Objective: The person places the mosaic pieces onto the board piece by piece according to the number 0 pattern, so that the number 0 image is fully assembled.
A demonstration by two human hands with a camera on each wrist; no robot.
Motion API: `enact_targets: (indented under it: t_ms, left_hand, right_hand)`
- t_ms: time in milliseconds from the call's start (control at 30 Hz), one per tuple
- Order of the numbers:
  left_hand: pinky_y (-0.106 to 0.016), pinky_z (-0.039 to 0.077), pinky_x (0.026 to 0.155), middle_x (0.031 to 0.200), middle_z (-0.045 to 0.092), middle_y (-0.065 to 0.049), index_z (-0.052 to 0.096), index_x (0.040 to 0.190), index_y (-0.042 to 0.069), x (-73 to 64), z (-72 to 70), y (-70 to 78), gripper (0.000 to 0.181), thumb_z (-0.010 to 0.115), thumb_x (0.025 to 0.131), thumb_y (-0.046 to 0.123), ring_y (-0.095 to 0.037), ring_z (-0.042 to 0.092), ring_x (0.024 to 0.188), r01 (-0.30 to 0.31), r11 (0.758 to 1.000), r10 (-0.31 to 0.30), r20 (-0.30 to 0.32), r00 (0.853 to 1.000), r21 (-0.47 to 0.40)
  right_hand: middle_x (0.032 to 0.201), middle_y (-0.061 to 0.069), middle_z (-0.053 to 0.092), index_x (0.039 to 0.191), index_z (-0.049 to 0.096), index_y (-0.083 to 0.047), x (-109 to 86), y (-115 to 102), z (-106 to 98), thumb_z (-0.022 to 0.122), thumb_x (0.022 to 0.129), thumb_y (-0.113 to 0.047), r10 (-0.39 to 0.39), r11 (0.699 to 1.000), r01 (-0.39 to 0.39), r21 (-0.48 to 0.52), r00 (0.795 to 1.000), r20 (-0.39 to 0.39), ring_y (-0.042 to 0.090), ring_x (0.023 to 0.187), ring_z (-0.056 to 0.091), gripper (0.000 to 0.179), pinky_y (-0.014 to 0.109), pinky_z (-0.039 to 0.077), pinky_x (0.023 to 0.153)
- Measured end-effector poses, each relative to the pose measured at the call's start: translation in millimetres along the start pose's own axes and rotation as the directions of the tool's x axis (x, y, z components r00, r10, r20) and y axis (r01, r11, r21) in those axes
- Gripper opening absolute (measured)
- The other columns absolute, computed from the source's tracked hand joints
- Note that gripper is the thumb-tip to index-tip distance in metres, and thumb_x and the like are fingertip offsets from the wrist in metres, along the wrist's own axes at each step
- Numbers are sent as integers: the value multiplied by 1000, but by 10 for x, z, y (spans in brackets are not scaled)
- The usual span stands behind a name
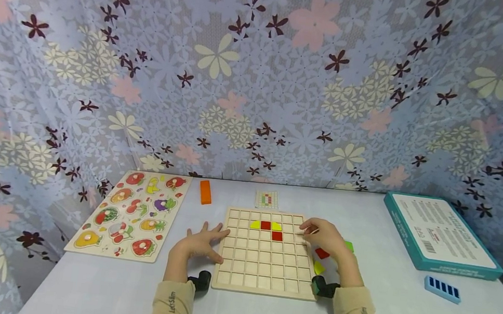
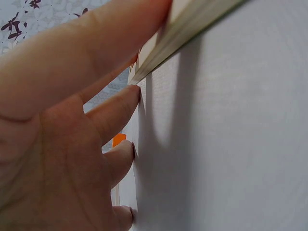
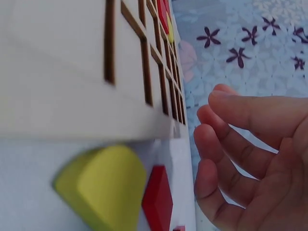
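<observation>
A wooden grid board point(image 1: 263, 269) lies in front of me, with two yellow rounded pieces point(image 1: 255, 224) and two red squares point(image 1: 277, 236) in its upper cells. My left hand point(image 1: 199, 243) has its fingers spread, thumb and fingertips at the board's left edge. Over the upper right edge is my right hand point(image 1: 324, 237), fingers loosely bent with nothing showing between thumb and fingertips point(image 3: 208, 137). Beside the board, partly under the right forearm, lie a loose yellow piece point(image 3: 113, 185), a red piece point(image 3: 158, 197) and a green piece point(image 1: 350, 246).
Behind the board is a small pattern card point(image 1: 266, 199). To the left lie a fruit puzzle board point(image 1: 166, 225) and an orange block point(image 1: 206, 192). A teal box point(image 1: 449, 236) and a blue slotted block point(image 1: 442, 289) are at the right. A flowered cloth point(image 1: 258, 100) hangs behind the table.
</observation>
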State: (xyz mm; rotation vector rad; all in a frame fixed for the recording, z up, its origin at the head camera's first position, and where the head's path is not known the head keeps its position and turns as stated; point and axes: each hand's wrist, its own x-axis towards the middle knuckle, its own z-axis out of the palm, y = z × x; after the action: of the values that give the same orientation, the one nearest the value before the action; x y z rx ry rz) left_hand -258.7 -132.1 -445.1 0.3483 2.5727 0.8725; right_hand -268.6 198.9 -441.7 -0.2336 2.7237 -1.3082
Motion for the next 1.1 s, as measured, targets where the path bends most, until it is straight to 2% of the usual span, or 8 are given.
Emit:
enact_targets:
  t_ms: [100, 233, 533, 733, 900, 1100]
  left_hand:
    - [-66, -13, 103, 151, 25, -7, 45, 138, 17, 4, 6, -5, 81, 80, 66, 18, -39, 0, 140, 3, 1000, -3, -4, 1000, -3]
    - [-66, -13, 103, 151, 25, -7, 45, 138, 17, 9, 12, -15, 81, 81, 66, 18, -38, 0, 140, 5, 1000, -5, -6, 1000, -8]
    - [-66, -14, 102, 151, 25, -7, 44, 139, 17, 15, 9, -25, 81, 80, 66, 17, -38, -1, 140, -2, 1000, 2, -5, 1000, -6]
    - [-66, -13, 103, 151, 25, -7, 44, 139, 17, 3, 15, -23, 81, 80, 67, 18, -38, 0, 140, -1, 1000, 1, -5, 1000, -4]
    - [-66, -13, 103, 151, 25, -7, 45, 138, 16, -1, 19, -22, 80, 80, 67, 17, -38, 0, 140, -5, 1000, 5, -8, 1000, -4]
    - [-66, -13, 103, 152, 25, -6, 45, 138, 17, -3, 20, -20, 80, 80, 66, 18, -38, 0, 140, 0, 1000, -1, -6, 1000, -6]
  right_hand:
    - [92, 10, 59, 106, 60, 2, -12, 60, -38, 60, 86, -3, 1, 999, -2, 47, 1000, 17, 22, 85, 55, 20, 33, 51, 68]
    - [92, 10, 58, 105, 60, 2, -22, 106, -80, 60, 86, -3, 30, 998, -31, 49, 999, 31, 21, 84, 55, 20, 33, 52, 69]
    - [91, 10, 58, 100, 61, 2, -87, 120, -146, 60, 84, -2, 78, 997, -77, -5, 995, 59, 21, 81, 55, 17, 32, 47, 64]
    - [91, 10, 59, 97, 61, 1, -114, 161, -171, 61, 82, 0, 103, 995, -101, -25, 990, 94, 21, 81, 54, 15, 32, 48, 68]
    - [93, 10, 60, 96, 61, 2, -133, 196, -199, 62, 76, 6, 96, 995, -93, -31, 986, 137, 22, 82, 52, 21, 33, 48, 70]
    - [93, 9, 59, 95, 61, 2, -142, 215, -217, 62, 63, 16, 98, 995, -95, -26, 981, 166, 22, 80, 50, 35, 30, 46, 65]
